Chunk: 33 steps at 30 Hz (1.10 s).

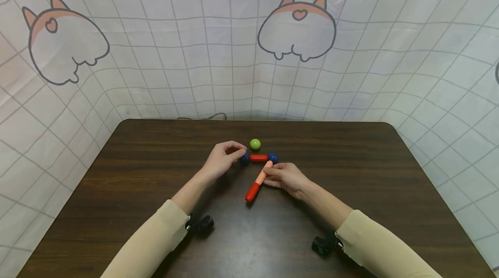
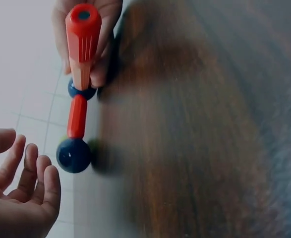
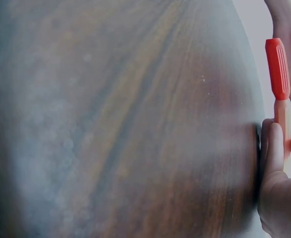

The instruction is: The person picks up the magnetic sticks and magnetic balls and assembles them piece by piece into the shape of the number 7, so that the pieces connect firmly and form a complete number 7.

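My right hand (image 1: 289, 178) pinches a peach rod (image 1: 261, 176) between thumb and fingers. A red rod (image 1: 252, 192) is joined end to end to it, pointing toward me. The peach rod's far end meets or lies close to a dark blue ball (image 1: 273, 158). From that ball a short red rod (image 1: 259, 158) runs left to a second blue ball (image 1: 245, 157). Beside this second ball is my left hand (image 1: 221, 160), its fingers loosely bent; the left wrist view shows a gap between the fingers (image 2: 32, 173) and the ball. Nothing is in that hand.
A small green ball (image 1: 255, 144) lies on the dark wooden table (image 1: 156, 161), just beyond the red rod. Behind the table hangs a white gridded cloth (image 1: 234, 53) with cartoon prints. Dark wrist devices (image 1: 202, 224) sit at both sleeve cuffs.
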{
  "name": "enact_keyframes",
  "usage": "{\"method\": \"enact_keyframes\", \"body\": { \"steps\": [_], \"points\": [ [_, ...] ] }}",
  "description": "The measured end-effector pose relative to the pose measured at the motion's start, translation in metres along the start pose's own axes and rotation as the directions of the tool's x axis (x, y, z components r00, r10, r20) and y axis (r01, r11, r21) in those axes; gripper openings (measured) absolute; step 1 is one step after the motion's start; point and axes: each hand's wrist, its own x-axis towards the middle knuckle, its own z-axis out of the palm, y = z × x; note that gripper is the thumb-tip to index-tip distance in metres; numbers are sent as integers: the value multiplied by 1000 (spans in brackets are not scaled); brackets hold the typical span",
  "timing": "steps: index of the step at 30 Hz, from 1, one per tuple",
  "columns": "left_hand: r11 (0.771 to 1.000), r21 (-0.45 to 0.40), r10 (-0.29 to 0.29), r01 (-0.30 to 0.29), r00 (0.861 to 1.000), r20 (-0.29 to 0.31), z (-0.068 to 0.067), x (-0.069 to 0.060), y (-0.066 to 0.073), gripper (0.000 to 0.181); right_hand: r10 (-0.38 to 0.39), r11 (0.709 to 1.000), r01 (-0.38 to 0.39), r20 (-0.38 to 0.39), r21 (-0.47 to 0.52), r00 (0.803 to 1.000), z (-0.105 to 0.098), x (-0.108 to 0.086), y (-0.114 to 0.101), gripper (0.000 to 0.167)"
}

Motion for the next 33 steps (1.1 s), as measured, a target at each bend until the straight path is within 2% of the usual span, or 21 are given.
{"method": "enact_keyframes", "body": {
  "steps": [7,13,18,23,33],
  "points": [
    [1000,-13,20,-22,995,-102,0,11,-3,27,8,1000,-8,-11,-11,1000,1,0,0,24],
    [1000,-27,-6,2,989,-150,4,21,-12,27,3,1000,-3,-3,-24,1000,1,-1,1,27],
    [999,-31,-39,35,987,-157,8,29,-19,27,1,1000,-1,-2,-24,1000,2,-1,0,27],
    [999,-38,-39,34,986,-163,8,36,-23,31,-2,1000,2,-4,-24,1000,2,-1,0,27],
    [999,2,-33,34,994,-105,11,43,-22,39,4,1000,-4,-13,-15,1000,1,0,1,28]
  ]
}}
